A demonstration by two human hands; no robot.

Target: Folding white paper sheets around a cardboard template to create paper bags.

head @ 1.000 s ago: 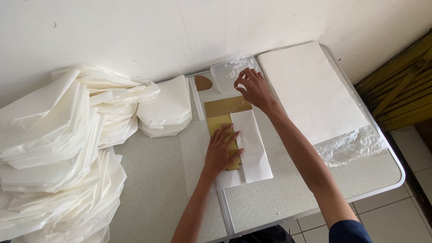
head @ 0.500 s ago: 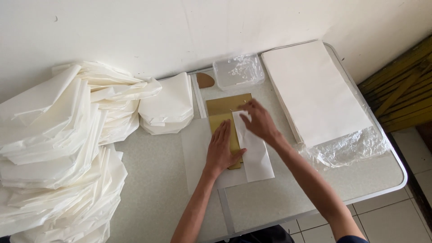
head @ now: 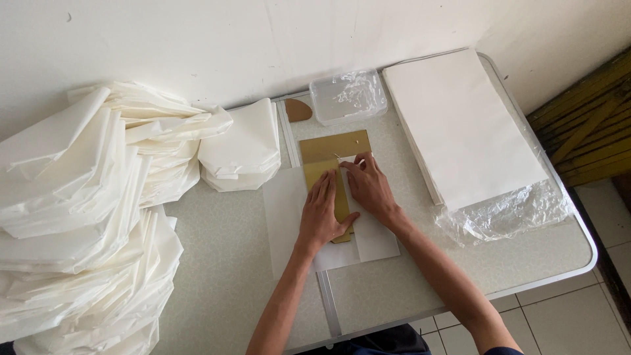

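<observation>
Pressing flat, the left hand pinned the white paper sheet over the brown cardboard template mid-table, while right hand fingertips creased its fold tight.

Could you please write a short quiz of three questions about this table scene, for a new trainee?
1. True or false: both hands press flat on the white paper sheet in the middle of the table.
2. What lies under the left hand? A) a brown card template B) scissors C) a cup
3. Which thing stands nearer the wall: the clear plastic box or the right hand?

Key:
1. True
2. A, the brown card template
3. The clear plastic box
</observation>
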